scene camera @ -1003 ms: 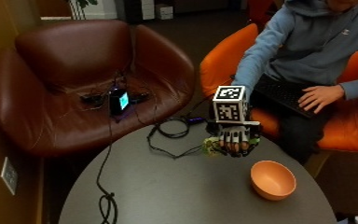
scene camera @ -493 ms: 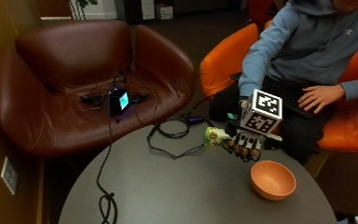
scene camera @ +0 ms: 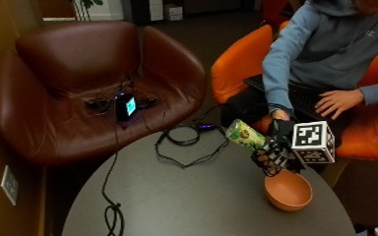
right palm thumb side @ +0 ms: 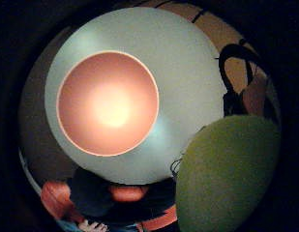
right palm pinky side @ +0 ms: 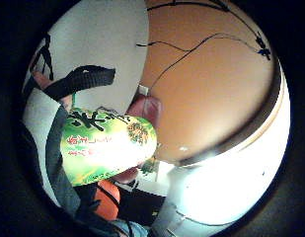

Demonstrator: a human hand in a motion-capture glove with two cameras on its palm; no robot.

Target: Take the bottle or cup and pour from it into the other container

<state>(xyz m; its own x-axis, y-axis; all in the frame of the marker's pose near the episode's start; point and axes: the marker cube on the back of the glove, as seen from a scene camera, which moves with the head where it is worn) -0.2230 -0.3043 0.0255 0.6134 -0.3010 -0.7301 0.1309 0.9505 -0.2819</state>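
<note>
We hold the green printed cylindrical bottle (scene camera: 246,134) tilted above the round grey surface (scene camera: 176,196), our gloved right hand (scene camera: 277,153) wrapping its body beside the orange bowl (scene camera: 288,189); it looks rigid, light, likely slippery.

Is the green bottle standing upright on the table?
No, the green bottle is tilted in the gloved right hand, lifted beside the orange bowl.

The person wears a blue-grey hooded sweatshirt (scene camera: 327,54) and a black-gloved grip (scene camera: 275,152).
</note>
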